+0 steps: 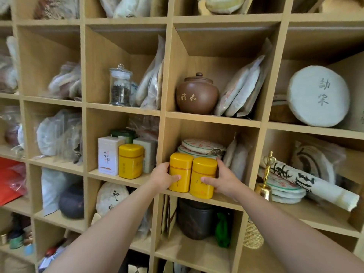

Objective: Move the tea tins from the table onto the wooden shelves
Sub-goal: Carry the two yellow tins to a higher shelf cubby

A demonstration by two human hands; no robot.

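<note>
Two yellow tea tins stand side by side at the front edge of a wooden shelf (pixel 222 200) compartment. My left hand (pixel 163 177) grips the left yellow tin (pixel 181 170), thumb across its front. My right hand (pixel 222 180) grips the right yellow tin (pixel 203 174), fingers wrapped behind it. Both tins are upright and touch each other. A third yellow tin (pixel 130 161) stands in the compartment to the left, beside a white tin (pixel 109 155). The table is out of view.
Stacked round tea cakes (pixel 202 147) sit right behind the two tins. A brown clay jar (pixel 197 94) and a glass jar (pixel 120 86) fill the compartments above. A brass bell (pixel 265 186) and a rolled paper (pixel 313 184) lie to the right. A dark pot (pixel 195 219) sits below.
</note>
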